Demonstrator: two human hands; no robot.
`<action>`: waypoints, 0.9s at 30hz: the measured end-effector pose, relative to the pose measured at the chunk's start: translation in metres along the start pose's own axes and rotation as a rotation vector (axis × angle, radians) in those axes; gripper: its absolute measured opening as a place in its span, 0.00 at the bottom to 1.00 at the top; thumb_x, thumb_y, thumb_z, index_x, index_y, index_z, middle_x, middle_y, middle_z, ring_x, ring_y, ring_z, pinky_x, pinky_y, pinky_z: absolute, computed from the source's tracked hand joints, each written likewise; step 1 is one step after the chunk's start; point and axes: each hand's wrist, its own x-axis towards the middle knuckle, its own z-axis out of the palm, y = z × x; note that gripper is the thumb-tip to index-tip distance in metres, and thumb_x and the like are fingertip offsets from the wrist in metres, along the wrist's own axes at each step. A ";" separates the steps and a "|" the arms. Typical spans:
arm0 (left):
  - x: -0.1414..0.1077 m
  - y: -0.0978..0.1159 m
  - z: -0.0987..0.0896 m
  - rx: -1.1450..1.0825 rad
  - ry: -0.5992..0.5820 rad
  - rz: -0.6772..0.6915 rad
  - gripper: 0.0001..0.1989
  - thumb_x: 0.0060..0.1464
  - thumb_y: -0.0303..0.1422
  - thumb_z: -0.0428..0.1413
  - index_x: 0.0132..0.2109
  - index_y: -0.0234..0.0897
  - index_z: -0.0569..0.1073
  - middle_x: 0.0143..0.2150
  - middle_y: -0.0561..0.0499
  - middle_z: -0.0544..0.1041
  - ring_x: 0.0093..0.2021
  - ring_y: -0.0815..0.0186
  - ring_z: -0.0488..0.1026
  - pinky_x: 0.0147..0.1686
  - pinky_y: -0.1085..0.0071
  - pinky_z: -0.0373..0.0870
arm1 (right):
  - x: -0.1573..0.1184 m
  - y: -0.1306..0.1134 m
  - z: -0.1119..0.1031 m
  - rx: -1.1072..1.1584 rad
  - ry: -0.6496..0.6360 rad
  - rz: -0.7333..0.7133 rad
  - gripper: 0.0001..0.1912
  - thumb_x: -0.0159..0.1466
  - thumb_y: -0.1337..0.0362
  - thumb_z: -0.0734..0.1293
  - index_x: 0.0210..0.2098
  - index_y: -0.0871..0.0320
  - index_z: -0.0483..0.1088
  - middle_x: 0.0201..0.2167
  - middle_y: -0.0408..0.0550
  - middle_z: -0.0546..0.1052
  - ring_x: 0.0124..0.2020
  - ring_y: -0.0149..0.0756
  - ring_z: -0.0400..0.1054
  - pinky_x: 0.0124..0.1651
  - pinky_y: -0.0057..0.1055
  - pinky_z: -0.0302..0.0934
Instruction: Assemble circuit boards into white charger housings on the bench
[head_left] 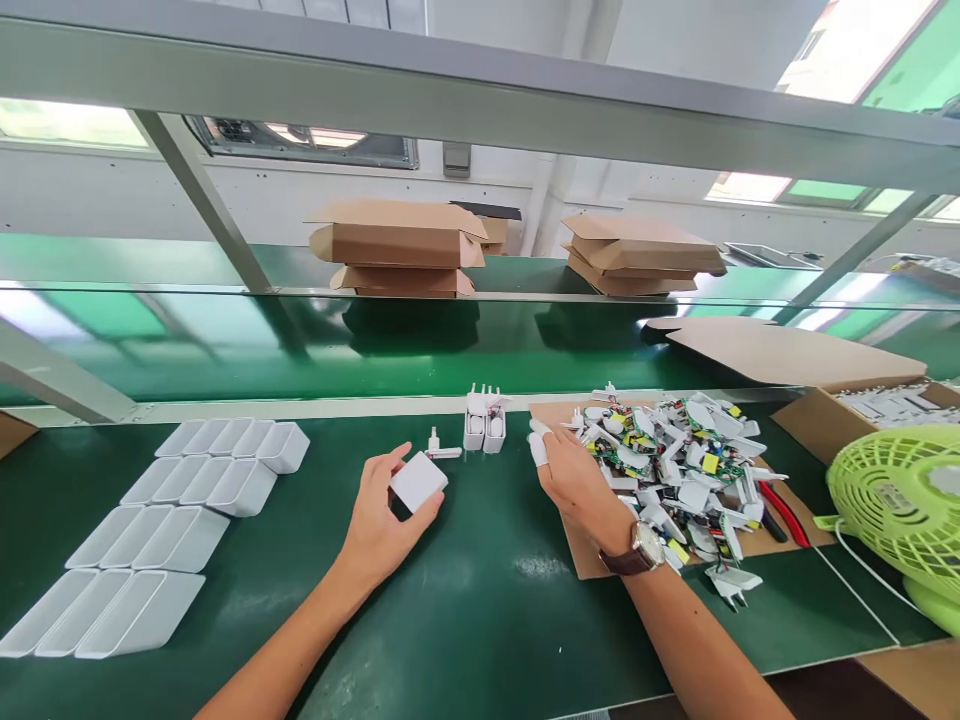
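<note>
My left hand (380, 510) is closed around a small white box-shaped housing (419, 482), thumb on one side and fingers on the other, above the green bench. Just beyond it lies a small white plug part (435, 448). Farther back stand two white housings (484, 420) side by side, with pins and wires showing at their tops. My right hand (574, 475), wearing white finger covers and a wristwatch, is at the left edge of a heap of white plug pieces with circuit boards (675, 465). Its visible fingertips are close together; anything between them is hidden.
Rows of white open housings (176, 535) stand at left. The heap lies on a cardboard sheet (589, 555), with red-handled pliers (784, 510) on its right. A green fan (900, 500) and a carton of white parts (832, 425) are at far right. Folded cartons (397, 245) sit on the shelf behind.
</note>
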 end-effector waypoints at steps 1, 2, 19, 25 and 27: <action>0.002 -0.002 -0.001 -0.037 0.007 -0.029 0.29 0.54 0.44 0.64 0.60 0.40 0.71 0.49 0.45 0.68 0.46 0.57 0.74 0.39 0.61 0.79 | 0.001 0.003 -0.003 -0.018 0.028 0.001 0.17 0.74 0.66 0.54 0.50 0.61 0.72 0.46 0.61 0.80 0.52 0.51 0.74 0.58 0.51 0.68; 0.003 -0.002 -0.001 -0.074 0.018 -0.042 0.27 0.54 0.44 0.64 0.58 0.41 0.72 0.50 0.45 0.68 0.47 0.57 0.75 0.39 0.62 0.79 | 0.001 0.003 -0.005 -0.032 0.061 0.006 0.18 0.74 0.66 0.53 0.52 0.62 0.72 0.49 0.63 0.79 0.54 0.51 0.73 0.59 0.53 0.67; -0.018 0.023 0.010 -0.013 0.004 0.549 0.39 0.59 0.24 0.59 0.73 0.43 0.53 0.53 0.41 0.74 0.41 0.62 0.73 0.39 0.63 0.77 | -0.026 -0.080 0.014 0.546 -0.244 -0.136 0.21 0.73 0.68 0.61 0.64 0.52 0.62 0.49 0.52 0.76 0.46 0.39 0.75 0.50 0.39 0.74; -0.018 0.021 0.007 0.010 -0.018 0.521 0.35 0.60 0.26 0.59 0.71 0.44 0.56 0.54 0.41 0.74 0.41 0.62 0.73 0.39 0.62 0.78 | -0.026 -0.078 0.014 0.581 -0.259 -0.119 0.20 0.74 0.66 0.60 0.65 0.52 0.62 0.49 0.52 0.77 0.45 0.40 0.75 0.50 0.40 0.74; -0.020 0.022 0.006 0.007 -0.003 0.496 0.34 0.60 0.27 0.59 0.69 0.44 0.58 0.54 0.41 0.73 0.45 0.59 0.74 0.42 0.61 0.78 | -0.026 -0.079 0.014 0.613 -0.263 -0.080 0.19 0.75 0.64 0.59 0.64 0.53 0.62 0.51 0.54 0.77 0.47 0.41 0.75 0.54 0.43 0.74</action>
